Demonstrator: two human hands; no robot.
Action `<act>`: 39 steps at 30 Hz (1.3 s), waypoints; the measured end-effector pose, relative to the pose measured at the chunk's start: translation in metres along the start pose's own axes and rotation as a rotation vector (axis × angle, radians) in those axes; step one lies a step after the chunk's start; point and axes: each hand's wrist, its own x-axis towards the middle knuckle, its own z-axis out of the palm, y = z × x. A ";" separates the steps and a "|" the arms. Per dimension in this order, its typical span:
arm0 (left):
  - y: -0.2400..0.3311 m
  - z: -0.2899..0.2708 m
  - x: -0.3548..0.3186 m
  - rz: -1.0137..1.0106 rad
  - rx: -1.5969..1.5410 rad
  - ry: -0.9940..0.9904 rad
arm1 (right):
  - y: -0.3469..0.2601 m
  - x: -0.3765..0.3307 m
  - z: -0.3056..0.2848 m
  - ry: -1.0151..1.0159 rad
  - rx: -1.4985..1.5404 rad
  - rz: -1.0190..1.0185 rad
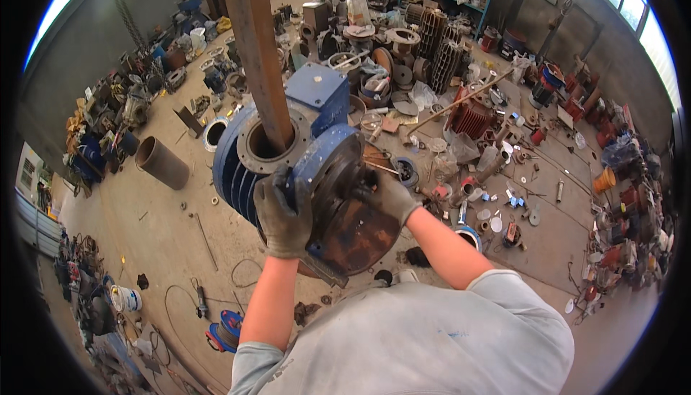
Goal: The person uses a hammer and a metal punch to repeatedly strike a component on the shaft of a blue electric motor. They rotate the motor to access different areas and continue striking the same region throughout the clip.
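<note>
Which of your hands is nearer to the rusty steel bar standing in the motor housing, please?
Left. The left hand grips the end cover's edge just below the steel bar; the right hand holds the cover's far side.

Blue motor housing (248,157), rusty brown end cover (353,215), grey gloves (282,215)

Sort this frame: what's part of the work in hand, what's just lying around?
In hand:
- left hand, gloved, gripping the blue end cover
- right hand, gloved, on the cover's far edge
- blue motor housing
- rusty bar standing in its bore

Lying about:
- brown pipe on the floor
- red finned housing
- white bucket
</note>
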 end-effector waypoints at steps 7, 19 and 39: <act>-0.002 -0.001 -0.003 -0.020 0.001 -0.004 | 0.033 0.012 0.025 0.054 -0.045 -0.037; 0.004 -0.001 -0.001 -0.023 -0.006 0.011 | 0.006 -0.013 0.012 0.209 -0.077 -0.070; 0.003 -0.004 -0.004 0.005 0.028 0.000 | -0.003 -0.017 0.001 -0.026 -0.262 -0.086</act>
